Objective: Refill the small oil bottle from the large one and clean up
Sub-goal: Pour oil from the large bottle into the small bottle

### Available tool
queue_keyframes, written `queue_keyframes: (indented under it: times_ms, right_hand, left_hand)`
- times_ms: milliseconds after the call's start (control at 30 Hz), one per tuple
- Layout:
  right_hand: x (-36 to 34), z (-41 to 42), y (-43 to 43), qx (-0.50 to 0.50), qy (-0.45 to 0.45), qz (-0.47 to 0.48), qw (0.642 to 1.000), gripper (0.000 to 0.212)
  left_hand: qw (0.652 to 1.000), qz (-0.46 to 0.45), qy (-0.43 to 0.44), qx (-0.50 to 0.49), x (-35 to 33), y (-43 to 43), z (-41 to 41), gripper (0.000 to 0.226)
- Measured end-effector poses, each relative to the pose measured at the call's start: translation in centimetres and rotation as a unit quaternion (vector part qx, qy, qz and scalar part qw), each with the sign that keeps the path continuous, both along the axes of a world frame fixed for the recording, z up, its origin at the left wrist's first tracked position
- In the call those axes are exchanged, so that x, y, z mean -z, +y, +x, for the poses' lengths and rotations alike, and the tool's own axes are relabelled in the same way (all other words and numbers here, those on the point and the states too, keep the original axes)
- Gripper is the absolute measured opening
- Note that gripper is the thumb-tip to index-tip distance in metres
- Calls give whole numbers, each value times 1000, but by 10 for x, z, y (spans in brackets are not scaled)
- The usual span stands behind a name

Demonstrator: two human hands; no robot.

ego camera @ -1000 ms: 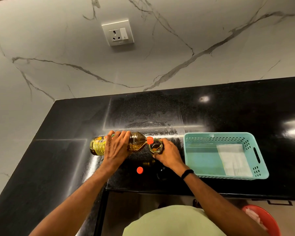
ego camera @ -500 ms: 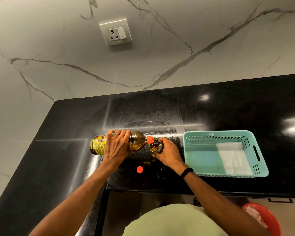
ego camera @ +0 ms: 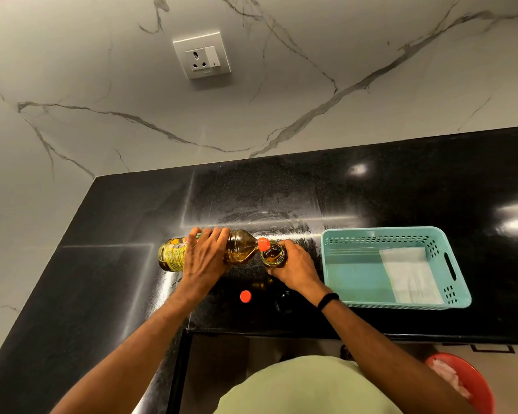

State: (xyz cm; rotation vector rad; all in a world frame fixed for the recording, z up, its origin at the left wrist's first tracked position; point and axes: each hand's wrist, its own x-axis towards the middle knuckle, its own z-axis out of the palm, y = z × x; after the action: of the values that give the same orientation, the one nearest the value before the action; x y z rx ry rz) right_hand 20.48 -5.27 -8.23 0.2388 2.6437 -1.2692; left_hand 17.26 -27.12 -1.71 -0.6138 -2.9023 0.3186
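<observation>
Little has changed — left hand grips the tipped large bottle, right hand holds the small bottle. Refilling seems underway.

1. Muted, warm indoor light lies evenly across the marble wall, apparently from overhead.
2. Hard glare spots and pale streaks flare on the polished black countertop, brightest at the right edge.
3. Wide-angle distortion bends the counter's lines; detail is soft throughout, softest in the corners.
</observation>
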Motion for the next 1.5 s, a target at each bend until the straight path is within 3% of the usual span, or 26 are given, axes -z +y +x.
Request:
queue_keyframes:
  times_ms: [1500]
  right_hand:
    - [2, -1, 0, -4, -1, -11, 1000, 67]
  left_hand:
    - [1000, -6, -9, 11, -3, 5, 0, 82]
